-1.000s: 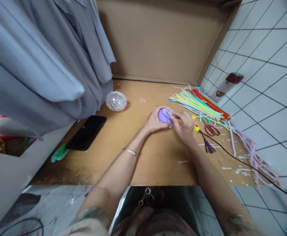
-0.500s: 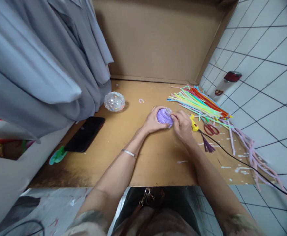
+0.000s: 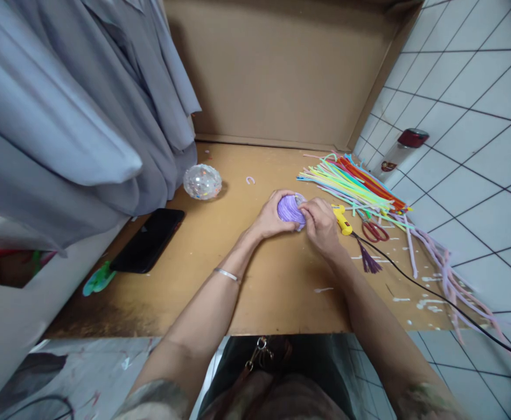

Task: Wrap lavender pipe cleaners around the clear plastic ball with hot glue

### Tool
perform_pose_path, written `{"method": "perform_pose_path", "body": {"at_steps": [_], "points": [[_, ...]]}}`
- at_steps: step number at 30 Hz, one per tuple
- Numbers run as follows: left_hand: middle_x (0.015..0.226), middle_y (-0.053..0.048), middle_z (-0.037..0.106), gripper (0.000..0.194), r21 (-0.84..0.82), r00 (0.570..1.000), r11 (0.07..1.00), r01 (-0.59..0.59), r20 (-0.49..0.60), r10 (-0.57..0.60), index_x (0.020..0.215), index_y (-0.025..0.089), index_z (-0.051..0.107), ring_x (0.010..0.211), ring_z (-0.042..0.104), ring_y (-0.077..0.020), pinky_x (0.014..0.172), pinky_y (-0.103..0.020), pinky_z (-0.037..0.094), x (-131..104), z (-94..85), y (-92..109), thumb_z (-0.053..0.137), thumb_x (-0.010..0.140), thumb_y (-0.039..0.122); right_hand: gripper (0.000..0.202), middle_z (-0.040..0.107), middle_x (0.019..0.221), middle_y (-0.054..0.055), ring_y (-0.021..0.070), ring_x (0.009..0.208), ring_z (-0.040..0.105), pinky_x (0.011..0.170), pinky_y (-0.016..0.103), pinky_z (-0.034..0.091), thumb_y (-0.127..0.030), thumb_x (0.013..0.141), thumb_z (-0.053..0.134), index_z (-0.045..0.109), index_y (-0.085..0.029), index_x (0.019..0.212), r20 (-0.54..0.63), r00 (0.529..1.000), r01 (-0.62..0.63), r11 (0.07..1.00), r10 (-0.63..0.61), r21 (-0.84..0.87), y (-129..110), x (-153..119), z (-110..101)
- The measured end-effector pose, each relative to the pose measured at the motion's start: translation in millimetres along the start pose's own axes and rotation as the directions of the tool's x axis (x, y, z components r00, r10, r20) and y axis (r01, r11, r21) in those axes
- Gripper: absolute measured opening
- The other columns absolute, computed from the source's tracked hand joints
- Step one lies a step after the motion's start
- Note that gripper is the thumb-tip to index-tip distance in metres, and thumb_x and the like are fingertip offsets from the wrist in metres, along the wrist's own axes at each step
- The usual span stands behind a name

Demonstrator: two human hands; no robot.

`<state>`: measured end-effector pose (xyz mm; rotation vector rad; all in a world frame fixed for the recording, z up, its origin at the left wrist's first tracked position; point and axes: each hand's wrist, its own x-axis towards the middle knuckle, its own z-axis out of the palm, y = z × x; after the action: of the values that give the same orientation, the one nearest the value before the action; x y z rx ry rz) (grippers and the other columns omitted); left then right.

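Observation:
My left hand [image 3: 269,217] is wrapped round the left side of a purple ball [image 3: 289,210] with ridged bands that look like wound pipe cleaner. At the ball's right edge, my right hand [image 3: 321,223] pinches with thumb and forefinger. Whatever lies between those fingertips is too small to make out. A greyish patch shows on the ball near the pinch. Just right of my right hand lies a yellow glue gun [image 3: 343,221] with a black cord. Beside it are red-handled scissors [image 3: 375,231] and a purple tassel [image 3: 369,259].
Many-coloured pipe cleaners [image 3: 352,184] lie at the back right, with lilac strands [image 3: 445,268] trailing rightward. A clear ball [image 3: 202,182], a curled pink scrap [image 3: 250,181] and a black phone [image 3: 148,240] are on the table [image 3: 194,291]. A bottle [image 3: 399,151] stands by the tiled wall.
My right fingers have shifted slightly left along the ball's edge and bent closer over it. My left hand keeps its hold. The whole view has drifted a little.

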<state>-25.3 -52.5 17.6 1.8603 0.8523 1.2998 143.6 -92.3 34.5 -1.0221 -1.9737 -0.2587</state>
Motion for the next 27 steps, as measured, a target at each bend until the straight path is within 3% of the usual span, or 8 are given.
{"method": "perform_pose_path", "body": {"at_steps": [10,17,22,27], "points": [[0.136,-0.01,0.052,0.073,-0.021,0.996,1.0,-0.02,0.085,0.022,0.121,0.022,0.056,0.134,0.048,-0.0316,0.119,-0.048,0.034,2.4,-8.6,-5.0,0.081,0.052,0.023,0.027,0.064,0.087,0.008,0.023,0.085,0.058,0.076,0.037,0.046,-0.027,0.102,0.04,0.066,-0.023,0.094,0.008,1.0,-0.016,0.997,0.015,0.071,-2.6,0.2,1.6],[0.134,-0.009,0.055,0.069,-0.062,0.99,0.998,0.024,0.137,-0.015,0.126,0.022,0.056,0.129,0.052,-0.0307,0.116,-0.046,0.039,1.3,-14.0,-3.7,0.075,0.06,0.027,0.029,0.064,0.088,0.008,0.0229,0.086,0.059,0.078,0.037,0.047,-0.028,0.103,0.039,0.067,-0.022,0.097,0.01,1.0,-0.014,0.997,0.014,0.072,-2.7,-0.4,2.1],[0.129,-0.007,0.063,0.045,-0.155,0.995,0.987,0.052,0.096,-0.038,0.118,0.023,0.061,0.127,0.055,-0.0277,0.115,-0.042,0.04,5.8,-11.3,-13.5,0.06,0.074,0.034,0.029,0.064,0.088,0.008,0.0226,0.086,0.059,0.077,0.036,0.048,-0.029,0.103,0.039,0.067,-0.021,0.096,0.009,1.0,0.003,0.997,-0.004,0.072,-3.4,-1.1,2.0],[0.122,-0.006,0.067,0.042,-0.202,0.997,0.977,0.065,0.046,-0.057,0.114,0.023,0.063,0.12,0.059,-0.0264,0.111,-0.041,0.043,9.7,-5.2,-20.5,0.059,0.077,0.041,0.03,0.065,0.089,0.009,0.0231,0.086,0.06,0.077,0.038,0.048,-0.029,0.103,0.039,0.067,-0.023,0.097,0.016,1.0,0.006,0.996,-0.008,0.087,-3.2,-0.8,2.6]]}}
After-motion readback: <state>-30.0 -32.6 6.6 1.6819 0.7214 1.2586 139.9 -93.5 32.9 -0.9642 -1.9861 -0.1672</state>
